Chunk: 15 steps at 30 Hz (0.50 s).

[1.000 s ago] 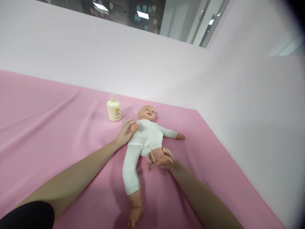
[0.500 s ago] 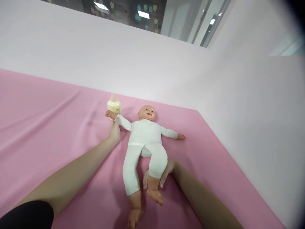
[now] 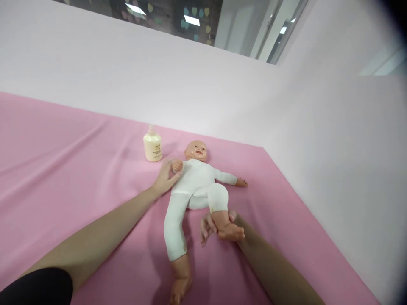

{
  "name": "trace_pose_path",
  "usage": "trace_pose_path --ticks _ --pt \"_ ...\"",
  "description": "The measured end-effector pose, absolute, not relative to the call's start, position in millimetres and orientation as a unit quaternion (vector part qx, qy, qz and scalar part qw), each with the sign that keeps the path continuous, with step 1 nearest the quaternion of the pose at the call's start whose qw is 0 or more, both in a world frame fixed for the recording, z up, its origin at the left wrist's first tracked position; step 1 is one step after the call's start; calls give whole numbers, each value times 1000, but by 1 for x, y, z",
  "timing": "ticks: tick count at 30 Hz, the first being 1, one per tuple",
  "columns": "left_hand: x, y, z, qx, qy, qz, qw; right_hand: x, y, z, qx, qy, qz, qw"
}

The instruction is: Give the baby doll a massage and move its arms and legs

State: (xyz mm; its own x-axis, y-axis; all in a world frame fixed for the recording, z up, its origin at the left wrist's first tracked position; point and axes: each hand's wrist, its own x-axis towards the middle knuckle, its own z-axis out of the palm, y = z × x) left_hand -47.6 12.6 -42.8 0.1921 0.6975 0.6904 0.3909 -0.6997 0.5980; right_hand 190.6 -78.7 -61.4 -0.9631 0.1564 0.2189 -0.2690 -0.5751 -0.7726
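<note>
A baby doll [image 3: 194, 177] with a white cloth body lies on its back, its head toward the far wall. My left hand [image 3: 165, 177] is closed around the doll's arm on the left side, which is bent in so that its small fist [image 3: 177, 166] rests by the chest. From beneath, my right hand [image 3: 208, 228] grips the ankle of the doll's right-side leg, thumb on one side and fingers on the other. That leg is bent at the knee, with its foot [image 3: 231, 232] turned to the right. The other leg [image 3: 176, 226] lies straight.
A cream-coloured pump bottle [image 3: 153, 147] stands upright beyond my left hand, left of the doll's head. Under everything is a pink sheet [image 3: 104, 182] with some creases. White walls [image 3: 159, 80] rise behind and to the right, with a window [image 3: 178, 21] at the top.
The doll's left-side arm has swung from stretched out to folded at the chest, my left hand moving with it. My right hand has lifted the leg and bent it up and rightward.
</note>
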Motion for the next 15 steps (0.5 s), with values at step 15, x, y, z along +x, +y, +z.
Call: trace_pose_path --ticks 15 --pt "-44 6 -35 876 304 371 56 192 -77 -47 -171 -361 866 299"
